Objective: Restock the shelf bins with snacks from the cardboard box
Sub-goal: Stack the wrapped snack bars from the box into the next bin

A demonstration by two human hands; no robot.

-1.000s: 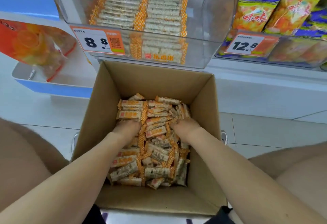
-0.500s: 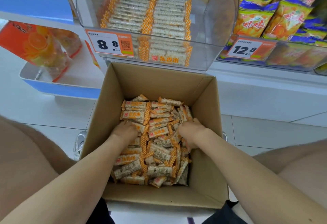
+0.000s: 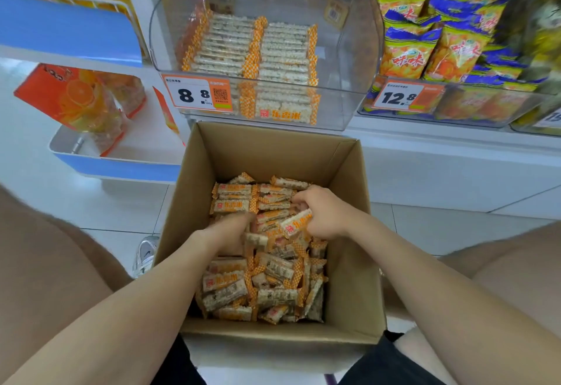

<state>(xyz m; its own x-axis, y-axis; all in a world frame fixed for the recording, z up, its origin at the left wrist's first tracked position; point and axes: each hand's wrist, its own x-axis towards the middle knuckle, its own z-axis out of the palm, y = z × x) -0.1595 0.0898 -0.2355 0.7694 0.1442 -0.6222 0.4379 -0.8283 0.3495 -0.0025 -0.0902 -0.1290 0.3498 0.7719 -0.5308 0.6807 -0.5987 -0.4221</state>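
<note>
An open cardboard box (image 3: 349, 202) sits on the floor between my knees, holding several orange-and-white wrapped snack bars (image 3: 264, 275). My left hand (image 3: 230, 229) is dug into the pile at the box's middle, fingers buried among the bars. My right hand (image 3: 321, 214) curls round a few snack bars (image 3: 296, 223), lifted slightly above the pile. Directly above the box stands a clear shelf bin (image 3: 349, 50) with two neat rows of the same bars (image 3: 252, 47) on its left side; its right side is bare.
A price tag reading 8.8 (image 3: 197, 94) hangs on the bin's front. Another clear bin to the right holds blue-and-yellow snack bags (image 3: 440, 41) with a 12.8 tag (image 3: 403, 96). A blue-and-white rack (image 3: 118, 166) with orange packets stands at the left. White tiled floor surrounds the box.
My right hand has closed round a few bars and risen a little from the pile. My left hand has pushed deeper toward the middle. The view has shifted closer and tilted.
</note>
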